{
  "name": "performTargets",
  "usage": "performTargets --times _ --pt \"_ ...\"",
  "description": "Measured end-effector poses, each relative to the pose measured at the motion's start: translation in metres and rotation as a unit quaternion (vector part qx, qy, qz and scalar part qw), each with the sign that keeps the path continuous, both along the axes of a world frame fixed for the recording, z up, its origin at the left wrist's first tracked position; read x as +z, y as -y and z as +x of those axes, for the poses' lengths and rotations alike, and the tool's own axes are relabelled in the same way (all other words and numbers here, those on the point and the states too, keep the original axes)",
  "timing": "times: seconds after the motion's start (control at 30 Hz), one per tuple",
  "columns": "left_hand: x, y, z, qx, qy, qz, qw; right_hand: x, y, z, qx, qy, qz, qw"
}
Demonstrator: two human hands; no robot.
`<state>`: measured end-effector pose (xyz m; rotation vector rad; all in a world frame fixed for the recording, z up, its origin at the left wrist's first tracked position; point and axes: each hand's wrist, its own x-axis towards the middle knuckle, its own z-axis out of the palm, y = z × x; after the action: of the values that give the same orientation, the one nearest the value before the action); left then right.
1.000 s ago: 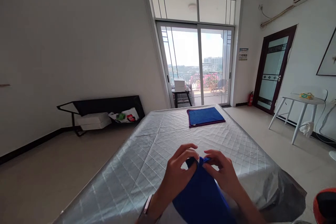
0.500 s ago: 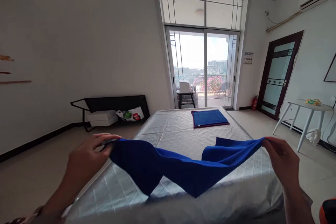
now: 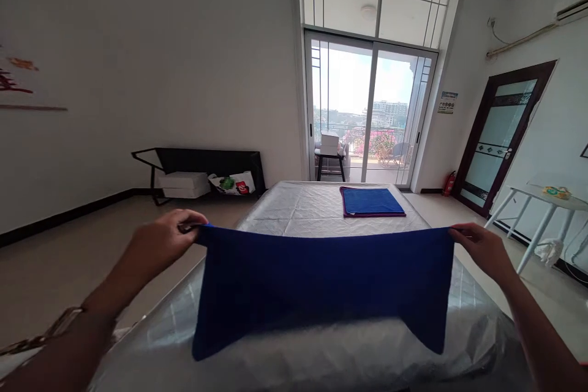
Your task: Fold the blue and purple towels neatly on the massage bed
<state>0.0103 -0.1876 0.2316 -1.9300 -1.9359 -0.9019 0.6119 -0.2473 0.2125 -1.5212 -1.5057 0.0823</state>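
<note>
The person holds a blue cloth (image 3: 326,275) stretched between 2 hands, above the near edge of the table (image 3: 271,213), which has a silver quilted cover. The left hand (image 3: 168,237) pinches the upper left corner of the cloth, with thumb and fingers closed narrowly on it. The right hand (image 3: 484,249) pinches the upper right corner in the same manner. The upper edge runs almost straight between them — only a little sagging in the middle — and 2 lower corners hang down in points. Whether these corners touch the cover, it is not possible to tell.

Close to the far right corner of the table lies a flat folded stack (image 3: 374,201), blue on top, with a purple border. On the left wrist there is a bracelet (image 3: 62,321). Beyond the far edge of the table stands a glass sliding door (image 3: 337,86).
</note>
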Motion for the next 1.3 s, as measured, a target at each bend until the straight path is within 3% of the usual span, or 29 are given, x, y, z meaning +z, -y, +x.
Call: performTargets --times 0.13,0.27,0.37,0.47,0.6,0.77,0.87,1.0,1.3 --pt "0.015 -0.029 0.016 -0.009 -0.061 -0.063 0.996 0.009 -0.049 -0.004 0.025 0.019 -0.023 0.999" --pt "0.037 -0.044 0.027 0.015 -0.083 -0.03 0.996 0.034 -0.074 -0.015 0.009 0.03 0.035 0.999" --pt "0.039 -0.045 0.027 0.021 -0.069 0.027 0.997 0.041 -0.079 -0.017 -0.016 0.015 0.077 0.997" --pt "0.017 -0.038 0.018 0.041 -0.018 0.072 0.996 0.027 -0.076 -0.012 -0.035 -0.007 0.092 0.995" --pt "-0.048 -0.025 -0.002 0.0 0.025 0.079 0.997 -0.026 -0.063 -0.003 -0.032 -0.034 0.042 0.998" --pt "-0.144 -0.01 -0.017 -0.105 0.042 -0.058 0.992 -0.102 -0.048 -0.004 0.015 -0.033 -0.074 0.997" --pt "-0.177 -0.008 -0.018 -0.144 0.047 -0.131 0.98 -0.128 -0.043 -0.004 0.04 -0.007 -0.136 0.99" --pt "-0.185 -0.008 -0.018 -0.159 0.058 -0.159 0.973 -0.137 -0.035 0.002 0.039 0.024 -0.167 0.985" --pt "-0.161 0.014 -0.011 -0.181 0.064 -0.297 0.935 -0.139 -0.017 0.022 0.055 0.108 -0.206 0.971"
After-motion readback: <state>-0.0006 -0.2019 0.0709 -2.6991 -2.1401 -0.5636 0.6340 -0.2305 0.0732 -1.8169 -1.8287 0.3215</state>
